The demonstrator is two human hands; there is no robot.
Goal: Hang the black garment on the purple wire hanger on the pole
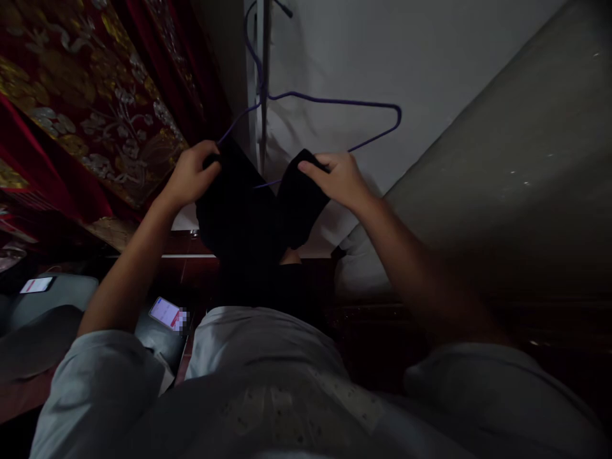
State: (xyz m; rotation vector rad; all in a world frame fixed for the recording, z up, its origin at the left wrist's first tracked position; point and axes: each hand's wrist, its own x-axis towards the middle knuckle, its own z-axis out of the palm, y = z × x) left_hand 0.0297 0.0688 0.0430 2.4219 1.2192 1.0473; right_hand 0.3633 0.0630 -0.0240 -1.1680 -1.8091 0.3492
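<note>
A thin purple clothes hanger [335,99] is in front of me, its hook by an upright metal pole [261,121]. Dark cloth, a black garment [239,204], hangs across the lower part of the hanger. My left hand [196,172] grips the garment's upper left edge between thumb and fingers, just below the hanger's left arm. On the other side my right hand [337,175] pinches the upper right part, thumb on top. Between the hands the cloth dips in a V, where a short piece of the hanger's bottom bar shows. The darkness hides the garment's exact kind.
Red curtains with a gold and silver floral panel [95,83] hang at the left. A phone with a lit screen [167,313] lies on a dark seat, and another phone [37,285] on a grey chair [71,296]. A large greyish covered bulk [502,159] slopes along the right.
</note>
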